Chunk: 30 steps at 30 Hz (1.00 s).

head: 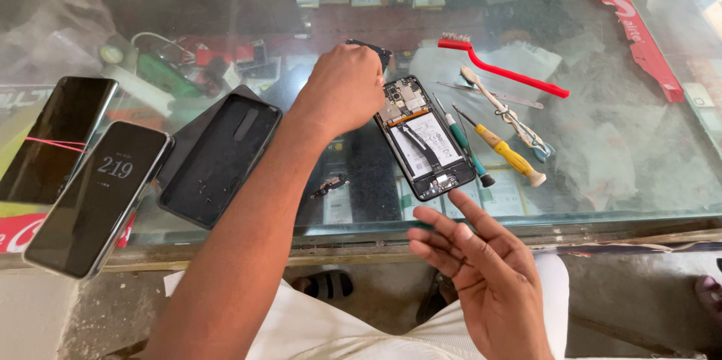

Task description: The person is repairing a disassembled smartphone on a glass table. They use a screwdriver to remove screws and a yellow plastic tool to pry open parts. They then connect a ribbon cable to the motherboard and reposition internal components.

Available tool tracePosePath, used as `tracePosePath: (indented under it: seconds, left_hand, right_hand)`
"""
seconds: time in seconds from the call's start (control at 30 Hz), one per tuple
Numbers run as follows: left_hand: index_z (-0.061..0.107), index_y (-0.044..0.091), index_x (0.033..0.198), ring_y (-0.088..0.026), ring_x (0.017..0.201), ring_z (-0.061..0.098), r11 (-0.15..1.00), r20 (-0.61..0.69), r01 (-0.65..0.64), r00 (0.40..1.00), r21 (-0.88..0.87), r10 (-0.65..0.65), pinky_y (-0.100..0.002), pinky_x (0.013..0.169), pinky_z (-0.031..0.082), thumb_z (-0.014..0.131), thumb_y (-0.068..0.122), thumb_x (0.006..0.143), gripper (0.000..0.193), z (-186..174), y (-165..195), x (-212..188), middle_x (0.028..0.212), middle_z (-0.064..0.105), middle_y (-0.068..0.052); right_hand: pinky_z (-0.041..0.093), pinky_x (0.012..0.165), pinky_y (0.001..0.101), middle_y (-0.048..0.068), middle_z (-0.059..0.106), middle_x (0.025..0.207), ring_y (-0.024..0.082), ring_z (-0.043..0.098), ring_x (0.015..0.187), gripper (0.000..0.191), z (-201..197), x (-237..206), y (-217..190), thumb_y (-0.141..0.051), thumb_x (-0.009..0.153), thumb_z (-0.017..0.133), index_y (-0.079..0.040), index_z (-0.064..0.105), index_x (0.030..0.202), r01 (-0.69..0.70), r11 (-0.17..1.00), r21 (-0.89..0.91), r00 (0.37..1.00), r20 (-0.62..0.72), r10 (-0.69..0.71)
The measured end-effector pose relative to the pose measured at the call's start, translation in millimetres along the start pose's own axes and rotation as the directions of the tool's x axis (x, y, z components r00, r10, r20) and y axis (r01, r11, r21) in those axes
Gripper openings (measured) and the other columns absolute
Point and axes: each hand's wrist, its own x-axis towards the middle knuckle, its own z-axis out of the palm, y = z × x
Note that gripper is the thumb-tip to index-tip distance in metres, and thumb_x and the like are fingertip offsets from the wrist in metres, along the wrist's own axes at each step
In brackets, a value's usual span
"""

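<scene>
Left hand (342, 89) pinching small dark part (374, 50) just above opened phone (423, 136) at centre of glass counter (617, 142), right hand (481, 273) open near, empty; red banner strips (635, 25) along far and right edges.

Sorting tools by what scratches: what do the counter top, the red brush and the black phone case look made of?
Counter top: glass, glossy; items show beneath it. Red brush: likely plastic handle, smooth; bristle material unclear. Black phone case: probably soft rubber or silicone, matte, no shine.
</scene>
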Motion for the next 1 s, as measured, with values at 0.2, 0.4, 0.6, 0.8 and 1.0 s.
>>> tracePosePath:
  seconds: [0.2, 0.4, 0.6, 0.8, 1.0]
  left_hand:
    - [0.074, -0.004, 0.081, -0.044, 0.088, 0.07, 0.996, -0.068, 0.081, 0.994, 0.025, -0.079, -0.052, 0.086, 0.054, 0.062, 0.026, 0.096, 0.036, 4.9, 13.5, -11.1, 0.085, 0.072, -0.027]
    - [0.071, -0.001, 0.079, -0.043, 0.083, 0.07, 0.933, -0.003, 0.343, 0.939, -0.104, -0.345, -0.052, 0.08, 0.054, 0.055, 0.035, 0.103, 0.046, -17.9, 26.1, -34.2, 0.082, 0.072, -0.026]
    - [0.06, 0.003, 0.099, -0.02, 0.073, 0.076, 0.423, 0.077, 0.25, 0.92, -0.871, -0.385, -0.037, 0.057, 0.064, 0.07, 0.021, 0.093, 0.021, -26.6, 42.4, -60.2, 0.084, 0.073, -0.01]
    - [0.053, 0.004, 0.121, -0.017, 0.069, 0.074, 0.211, 0.067, 0.158, 0.921, -0.965, -0.383, -0.034, 0.053, 0.062, 0.064, 0.008, 0.093, 0.031, -18.0, 52.8, -79.9, 0.084, 0.073, -0.009]
    - [0.055, 0.004, 0.123, -0.014, 0.07, 0.073, 0.198, 0.008, 0.085, 0.932, -0.976, -0.362, -0.03, 0.054, 0.061, 0.063, 0.007, 0.095, 0.03, -26.3, 55.5, -104.1, 0.087, 0.075, -0.009]
  right_hand:
    - [0.057, 0.092, 0.0436, 0.032, 0.066, 0.128, 0.033, 0.07, 0.104, 0.055, -1.5, 0.7, -5.1, -0.012, 0.101, 0.053, 0.015, 0.042, 0.149, -0.003, 1.0, 0.02, 0.998, 0.056, 0.001]
    - [0.059, 0.093, 0.0437, 0.03, 0.067, 0.126, 0.034, 0.072, 0.107, 0.056, -7.8, -12.9, 2.8, -0.012, 0.1, 0.051, 0.012, 0.042, 0.15, 0.009, 1.0, -0.003, 1.0, 0.007, -0.009]
    - [0.059, 0.092, 0.0447, 0.029, 0.065, 0.129, 0.037, 0.071, 0.108, 0.056, -5.1, -21.1, 15.3, -0.01, 0.1, 0.051, 0.01, 0.041, 0.151, 0.032, 0.999, -0.013, 0.999, -0.04, -0.033]
    - [0.057, 0.098, 0.0476, 0.031, 0.059, 0.136, 0.039, 0.068, 0.114, 0.056, -2.6, -32.6, 21.0, -0.009, 0.1, 0.051, 0.009, 0.039, 0.151, 0.12, 0.993, 0.016, 0.992, 0.024, -0.12]
    - [0.058, 0.1, 0.0516, 0.034, 0.053, 0.139, 0.041, 0.065, 0.119, 0.054, -10.0, -42.3, 14.2, -0.005, 0.098, 0.052, 0.0, 0.03, 0.146, 0.235, 0.971, -0.046, 0.971, 0.043, -0.233]
